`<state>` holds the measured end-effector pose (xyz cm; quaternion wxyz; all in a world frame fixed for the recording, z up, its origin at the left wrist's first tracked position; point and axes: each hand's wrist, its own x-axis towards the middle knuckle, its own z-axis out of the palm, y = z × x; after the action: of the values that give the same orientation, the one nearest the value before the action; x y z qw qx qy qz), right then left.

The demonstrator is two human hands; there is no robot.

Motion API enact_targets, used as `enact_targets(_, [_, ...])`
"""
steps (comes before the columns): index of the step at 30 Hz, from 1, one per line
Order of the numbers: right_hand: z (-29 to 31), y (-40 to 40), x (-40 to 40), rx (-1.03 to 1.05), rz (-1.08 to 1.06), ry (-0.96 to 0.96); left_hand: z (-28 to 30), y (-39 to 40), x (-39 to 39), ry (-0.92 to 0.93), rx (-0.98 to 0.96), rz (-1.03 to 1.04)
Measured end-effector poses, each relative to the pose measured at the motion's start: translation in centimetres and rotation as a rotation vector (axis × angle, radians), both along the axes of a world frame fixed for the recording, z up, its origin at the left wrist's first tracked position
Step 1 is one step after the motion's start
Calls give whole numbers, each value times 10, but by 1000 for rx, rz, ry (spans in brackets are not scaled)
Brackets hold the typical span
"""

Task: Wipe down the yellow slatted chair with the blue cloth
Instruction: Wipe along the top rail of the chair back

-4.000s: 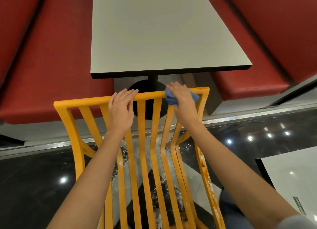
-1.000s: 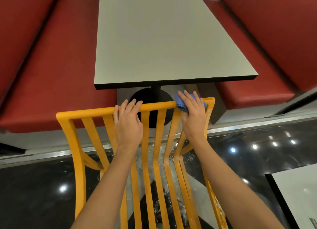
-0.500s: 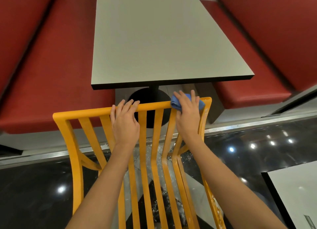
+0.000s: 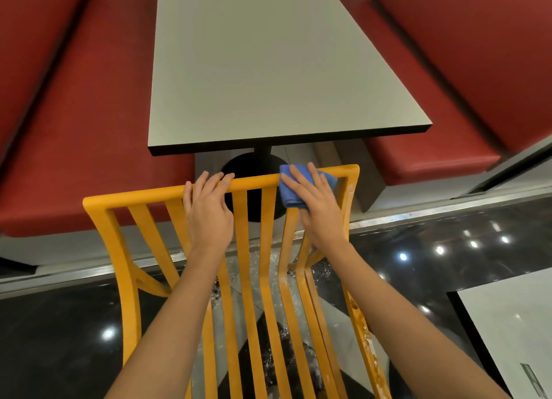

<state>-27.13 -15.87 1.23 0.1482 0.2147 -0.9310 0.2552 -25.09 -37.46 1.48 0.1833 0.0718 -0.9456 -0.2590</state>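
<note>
The yellow slatted chair [image 4: 119, 237] faces away from me, its backrest filling the lower middle of the head view. My left hand [image 4: 209, 213] grips the top rail near its middle, fingers curled over it. My right hand [image 4: 316, 207] presses the folded blue cloth [image 4: 288, 189] flat against the top rail and the upper slats near the chair's right corner. Most of the cloth is hidden under my palm. White residue speckles the chair's right post low down.
A grey table [image 4: 268, 69] with a black edge and a black pedestal base [image 4: 257, 165] stands just beyond the chair. Red booth benches [image 4: 74, 129] flank it on both sides. A second table corner [image 4: 513, 324] shows at the lower right over glossy dark floor.
My right hand with the cloth has slid slightly left along the top rail from the right corner. My left hand keeps its grip on the rail.
</note>
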Motion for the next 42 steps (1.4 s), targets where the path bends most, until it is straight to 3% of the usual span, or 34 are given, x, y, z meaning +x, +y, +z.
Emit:
enact_targets(6, [23,11,-42,-30,-388,-196,-2,2,-2,12,13,10])
enact_targets(10, [37,-19,-63,146,-148,-281,-5,3,-2,29,34,26])
enact_targets(16, [28,-23,-45,-47,251,-278,-5,-2,-1,25,-13,-2])
enact_targets(19, [34,3,-61,-117,162,-408,-5,-6,-1,12,-27,-28])
enact_targets(21, [42,-8,-72,-2,42,-461,-4,-5,-2,7,-6,-17])
enact_targets(24, [44,-48,-61,142,128,-390,-3,-4,-3,0,2,0])
enact_targets(27, [37,-41,-50,14,213,-356,-4,-8,-2,0,-22,-26])
enact_targets(33, [61,-28,-81,56,22,-666,-2,-9,-6,-14,72,-34])
enact_targets(39, [62,-81,-93,147,117,-794,-4,-5,-8,-10,103,-9])
enact_targets(42, [62,-71,-100,-2,132,-884,-3,-9,-9,-13,103,-37])
